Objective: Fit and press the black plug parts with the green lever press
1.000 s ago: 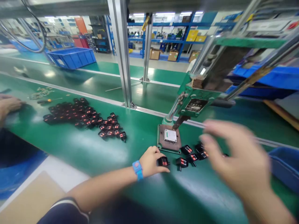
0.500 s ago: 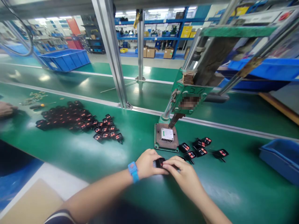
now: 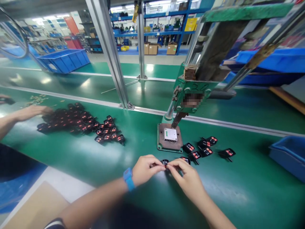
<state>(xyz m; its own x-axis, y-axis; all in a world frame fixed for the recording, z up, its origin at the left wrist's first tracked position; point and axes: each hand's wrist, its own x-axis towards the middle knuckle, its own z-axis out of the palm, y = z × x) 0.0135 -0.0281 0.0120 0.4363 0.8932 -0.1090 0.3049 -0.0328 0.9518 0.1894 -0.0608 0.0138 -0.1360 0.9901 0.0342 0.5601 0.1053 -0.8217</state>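
Fingers (image 3: 154, 164) of my left hand (image 3: 144, 170) and my right hand (image 3: 188, 179) met in a narrow pinch on one small black plastic part (image 3: 165, 163), with both hands holding it from either side, right in front of me. A bit of red showed on it between my fingertips, and I could not tell whether it touched the green tabletop (image 3: 238, 194) beneath. A blue wristband (image 3: 128, 178) circled my left wrist.

Just beyond my right fingers lay a loose group of matching black parts with red windows (image 3: 202, 149), scattered to the right of a dark metal base plate (image 3: 164, 140). A white block (image 3: 170, 135) sat on that plate under the stem of a bench press with a green frame (image 3: 190, 92). Further left, a large heap of the same black parts (image 3: 71, 122) covered the tabletop, and a co-worker's hand (image 3: 33, 111) reached in from the left edge, its fingers at the heap's near end. Small loose pieces (image 3: 37, 99) lay beyond that hand.

A blue plastic crate (image 3: 288, 159) stood at the right end of the tabletop. Past an aluminium post (image 3: 107, 54), another blue crate (image 3: 62, 60) sat on a second green bench, and far off stood blue shelving (image 3: 154, 31) with cardboard boxes (image 3: 152, 49).
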